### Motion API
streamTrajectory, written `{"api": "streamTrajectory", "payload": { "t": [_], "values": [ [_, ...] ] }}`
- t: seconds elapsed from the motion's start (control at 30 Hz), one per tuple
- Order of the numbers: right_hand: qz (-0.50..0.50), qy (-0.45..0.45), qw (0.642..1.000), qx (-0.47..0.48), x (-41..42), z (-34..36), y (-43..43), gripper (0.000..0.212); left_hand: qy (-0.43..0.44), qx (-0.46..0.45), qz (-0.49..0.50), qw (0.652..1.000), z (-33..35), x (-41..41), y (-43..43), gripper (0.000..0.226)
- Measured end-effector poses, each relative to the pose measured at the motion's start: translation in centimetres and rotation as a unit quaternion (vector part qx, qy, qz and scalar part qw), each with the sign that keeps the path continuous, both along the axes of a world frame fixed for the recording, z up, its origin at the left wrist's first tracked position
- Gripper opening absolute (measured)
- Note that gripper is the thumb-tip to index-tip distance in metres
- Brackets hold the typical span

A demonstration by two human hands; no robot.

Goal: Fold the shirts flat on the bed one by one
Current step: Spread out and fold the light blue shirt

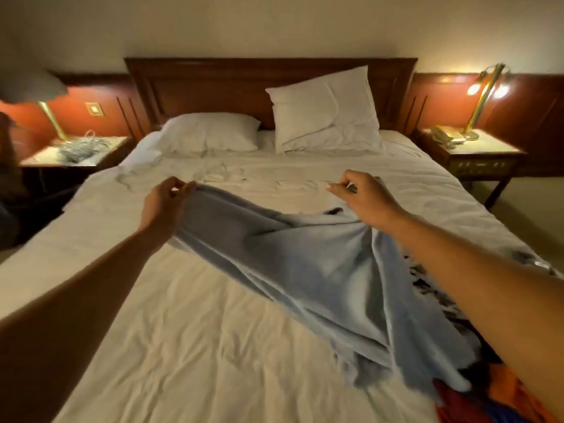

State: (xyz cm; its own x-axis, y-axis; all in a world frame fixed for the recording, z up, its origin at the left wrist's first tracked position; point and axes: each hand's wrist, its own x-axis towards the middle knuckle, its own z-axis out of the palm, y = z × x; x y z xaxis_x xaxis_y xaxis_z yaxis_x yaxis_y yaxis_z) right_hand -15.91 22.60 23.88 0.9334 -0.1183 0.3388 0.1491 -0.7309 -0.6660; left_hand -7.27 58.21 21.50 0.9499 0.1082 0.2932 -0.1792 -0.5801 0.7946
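Note:
A light blue shirt (308,264) hangs stretched above the white bed (189,337), sagging from the middle down to the lower right. My left hand (166,199) pinches one upper corner of it. My right hand (360,195) pinches the other upper edge, with the cloth bunched under the wrist. More clothes lie at the right edge: a black-and-white patterned piece (427,285) and an orange and blue heap (500,401), partly hidden by my right arm and the blue shirt.
Two white pillows (210,132) (326,114) lean near the wooden headboard (213,83). Nightstands with lit brass lamps flank the bed, the left one (76,154) holding a tangle of cables, the right one (476,151) a telephone. Wrinkled sheet spreads across the left half.

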Motion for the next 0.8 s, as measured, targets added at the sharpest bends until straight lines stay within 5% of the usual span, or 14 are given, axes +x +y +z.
{"api": "streamTrajectory", "payload": {
  "t": [0.13, 0.23, 0.33, 0.4, 0.53, 0.63, 0.7, 0.8],
  "values": [
    [0.027, 0.020, 0.999, 0.018, 1.1, 0.9, 6.8, 0.045, 0.130, 0.136, -0.059, 0.980, -1.1, 0.1, 4.9, 0.046],
    [0.043, 0.034, 0.998, 0.039, 1.3, -1.1, 10.6, 0.049, 0.135, 0.174, -0.200, 0.955, -4.2, -1.6, 3.7, 0.084],
    [0.054, 0.041, 0.997, 0.047, 1.3, -4.8, 12.5, 0.051, 0.141, 0.191, -0.306, 0.922, -9.0, -3.2, 0.9, 0.095],
    [0.060, 0.051, 0.996, 0.052, 0.8, -8.2, 12.5, 0.049, 0.165, 0.203, -0.334, 0.906, -13.2, -4.1, -0.8, 0.086],
    [0.071, 0.084, 0.992, 0.060, -2.5, -15.6, 10.0, 0.057, 0.152, 0.121, -0.349, 0.917, -21.2, -5.9, -3.3, 0.017],
    [0.070, 0.131, 0.989, -0.022, -6.0, -19.8, 6.5, 0.063, 0.185, -0.049, -0.323, 0.927, -24.8, -7.2, -3.4, 0.025],
    [0.057, 0.174, 0.972, -0.145, -8.2, -21.6, 4.3, 0.064, 0.171, 0.055, -0.344, 0.921, -26.5, -8.0, -2.3, 0.016],
    [0.052, 0.229, 0.931, -0.281, -10.9, -23.9, 2.8, 0.064, 0.191, 0.248, -0.393, 0.865, -29.6, -10.8, -0.7, 0.057]
  ]
}}
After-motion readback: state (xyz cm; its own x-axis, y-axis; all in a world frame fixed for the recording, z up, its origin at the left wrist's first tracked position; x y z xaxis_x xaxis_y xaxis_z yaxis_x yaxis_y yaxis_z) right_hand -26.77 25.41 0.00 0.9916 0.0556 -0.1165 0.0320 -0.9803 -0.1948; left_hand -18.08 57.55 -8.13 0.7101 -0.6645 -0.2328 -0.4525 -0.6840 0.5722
